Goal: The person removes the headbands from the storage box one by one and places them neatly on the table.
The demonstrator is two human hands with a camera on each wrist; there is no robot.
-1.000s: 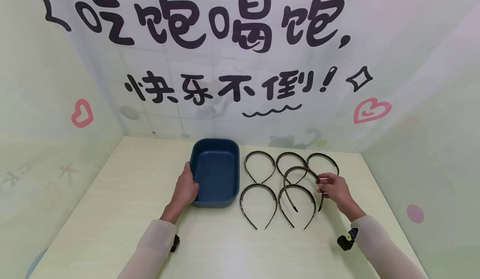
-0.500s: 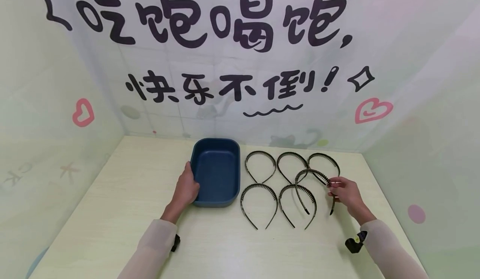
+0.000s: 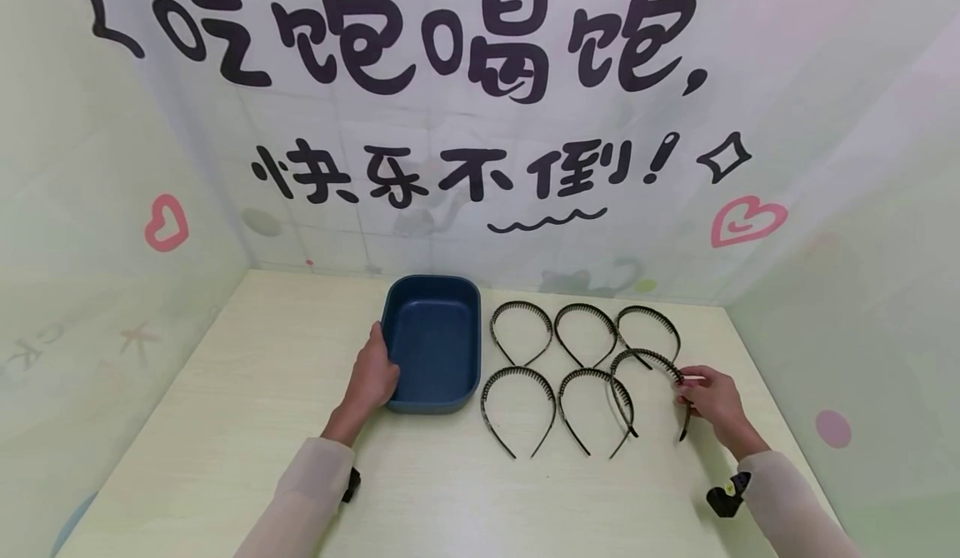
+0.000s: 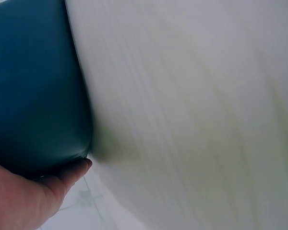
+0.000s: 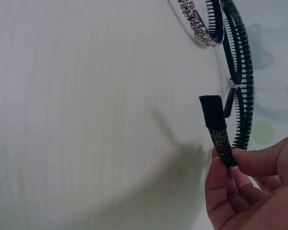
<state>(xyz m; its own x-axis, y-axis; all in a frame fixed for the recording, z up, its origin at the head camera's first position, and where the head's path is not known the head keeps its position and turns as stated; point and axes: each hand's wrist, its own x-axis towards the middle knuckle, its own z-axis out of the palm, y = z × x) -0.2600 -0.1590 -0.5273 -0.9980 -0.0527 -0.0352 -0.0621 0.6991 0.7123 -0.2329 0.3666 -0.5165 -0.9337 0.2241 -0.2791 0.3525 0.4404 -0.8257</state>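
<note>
A dark blue rectangular bin (image 3: 431,350) stands on the table. My left hand (image 3: 372,375) grips its left wall near the front corner, thumb at the rim. The left wrist view shows fingers against the bin's outside (image 4: 38,96). My right hand (image 3: 716,400) pinches one leg of a black toothed headband (image 3: 647,352), between thumb and fingers. In the right wrist view that leg's glittery, dark-tipped end (image 5: 220,139) sticks out of the pinch. In the head view the held headband's left leg overlaps the lower right headband (image 3: 596,375); whether it touches the table I cannot tell.
Several more toothed headbands lie in two rows right of the bin, among them an upper left one (image 3: 520,304), an upper middle one (image 3: 585,308), an upper right one (image 3: 648,310) and a lower left one (image 3: 517,371). A printed cloth wall (image 3: 337,241) rises behind the table.
My right hand has moved rightward and toward the front of the table with the headband. The left hand and the bin have stayed in place.
</note>
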